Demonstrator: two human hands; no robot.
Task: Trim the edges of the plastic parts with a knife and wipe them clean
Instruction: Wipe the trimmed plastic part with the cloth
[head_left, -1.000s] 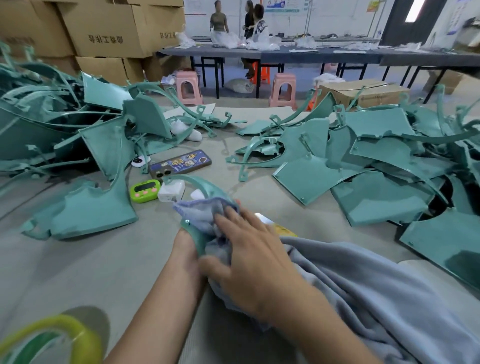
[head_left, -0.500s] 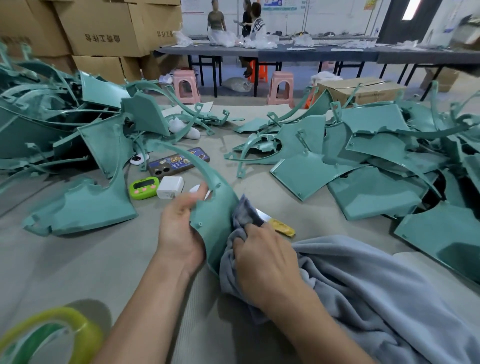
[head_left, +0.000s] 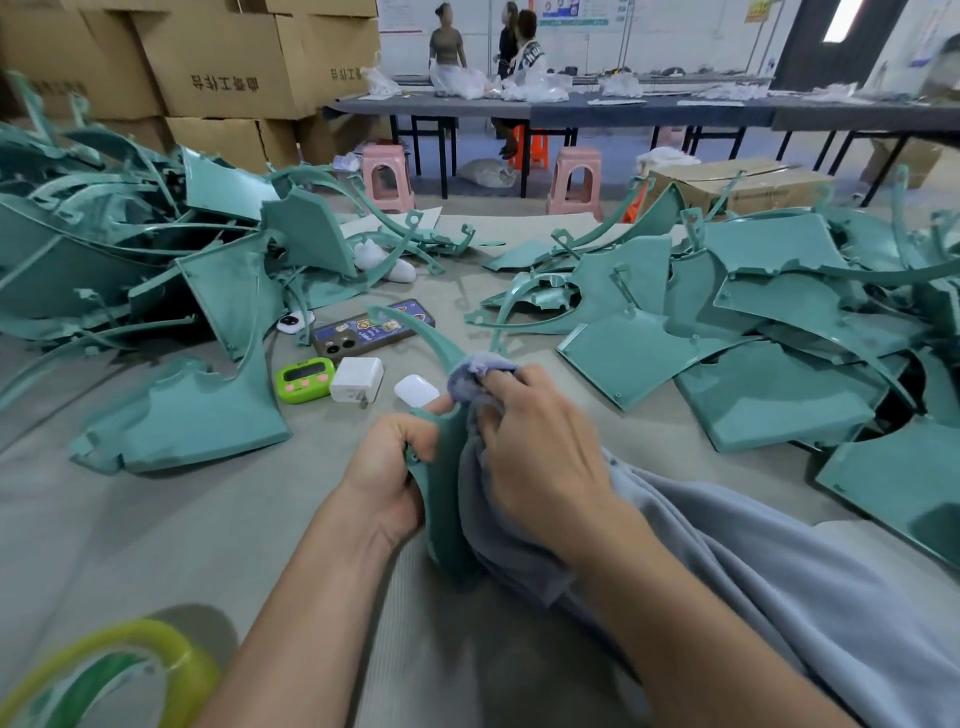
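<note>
Plastic part (head_left: 439, 509) held on edge at middle of table (head_left: 130, 545), toward near edge, between the 2 hands. Long axis runs from wide base by wrists away toward far edge, narrowing into curved arm with tip bent left. Left hand (head_left: 382, 470) clamped on base's left rim. Right hand (head_left: 535, 447) just right of part, fingers curled into cloth (head_left: 753, 597), cloth pressed onto part. Bare arm lies ahead-left of right hand, the nearer hand; likely wiped next. Part teal, matte, thin-walled; edge finish too small to judge.
</note>
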